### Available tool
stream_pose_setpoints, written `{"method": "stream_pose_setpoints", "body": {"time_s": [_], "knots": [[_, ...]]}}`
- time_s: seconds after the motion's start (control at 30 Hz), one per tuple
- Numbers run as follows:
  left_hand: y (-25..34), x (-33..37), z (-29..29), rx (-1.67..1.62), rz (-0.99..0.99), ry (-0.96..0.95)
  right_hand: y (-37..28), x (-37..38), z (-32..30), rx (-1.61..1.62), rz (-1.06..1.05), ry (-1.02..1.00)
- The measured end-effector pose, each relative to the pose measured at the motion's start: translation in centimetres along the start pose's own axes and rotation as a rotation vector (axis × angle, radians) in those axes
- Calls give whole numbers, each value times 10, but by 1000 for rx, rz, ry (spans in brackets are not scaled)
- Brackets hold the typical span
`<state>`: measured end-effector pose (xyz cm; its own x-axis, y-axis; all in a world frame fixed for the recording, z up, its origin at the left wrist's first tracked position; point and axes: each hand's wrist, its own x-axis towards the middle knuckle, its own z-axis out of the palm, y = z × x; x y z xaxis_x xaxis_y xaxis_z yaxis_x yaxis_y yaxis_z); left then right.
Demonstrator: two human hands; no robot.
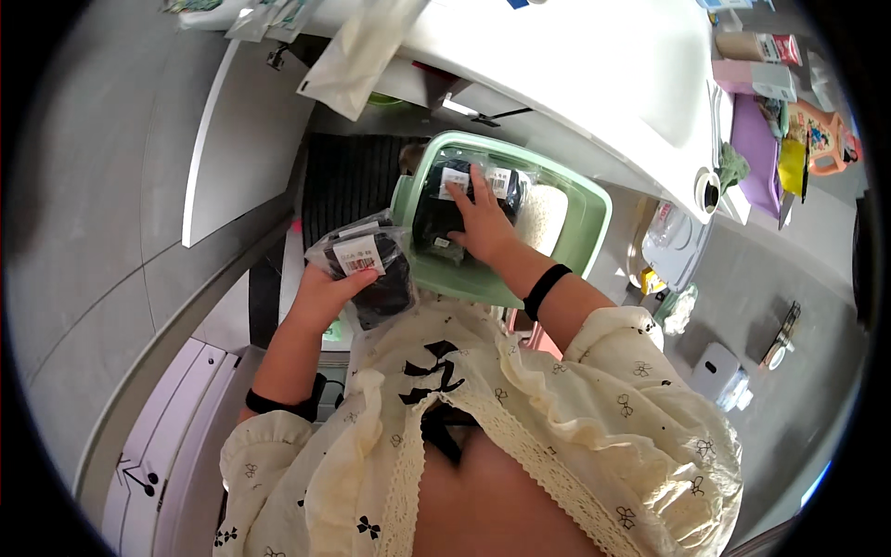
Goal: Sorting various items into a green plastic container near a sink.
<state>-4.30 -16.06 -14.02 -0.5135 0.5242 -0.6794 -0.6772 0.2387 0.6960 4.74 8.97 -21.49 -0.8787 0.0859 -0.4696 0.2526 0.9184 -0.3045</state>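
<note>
My left hand (325, 295) grips a clear plastic bag of black fabric (376, 269) with a white label, held just left of a pale green plastic basket (589, 209). My right hand (483, 223) reaches into the basket and rests flat on a second bagged black item (444, 215) with white labels. The basket sits below the edge of a white table. Both wrists wear black bands, and cream ruffled sleeves cover my arms.
A white table (594, 65) curves across the top with a clear bag (357, 56) hanging over its edge. Boxes and colourful items (789, 111) crowd the right end. A dark ribbed surface (348, 181) lies left of the basket. White appliance (715, 367) on the grey floor at right.
</note>
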Motion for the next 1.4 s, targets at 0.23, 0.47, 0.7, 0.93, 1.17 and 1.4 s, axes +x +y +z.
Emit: {"method": "stream_pose_setpoints", "body": {"time_s": [0.23,0.47,0.7,0.93,1.17,1.4], "knots": [[4,24,31,21,22,-83,13,-5,6,47,-118,29],[13,41,64,158,-10,-173,26,-5,9,284,-26,62],[3,65,112,74,-88,-203,21,-66,-8,1720,-125,-9],[5,89,121,827,197,-32,64,-62,-5,1459,483,241],[-42,108,65,1041,-18,215,95,-28,32,925,635,119],[-48,111,62,971,-2,118,61,-49,1,204,88,243]]}}
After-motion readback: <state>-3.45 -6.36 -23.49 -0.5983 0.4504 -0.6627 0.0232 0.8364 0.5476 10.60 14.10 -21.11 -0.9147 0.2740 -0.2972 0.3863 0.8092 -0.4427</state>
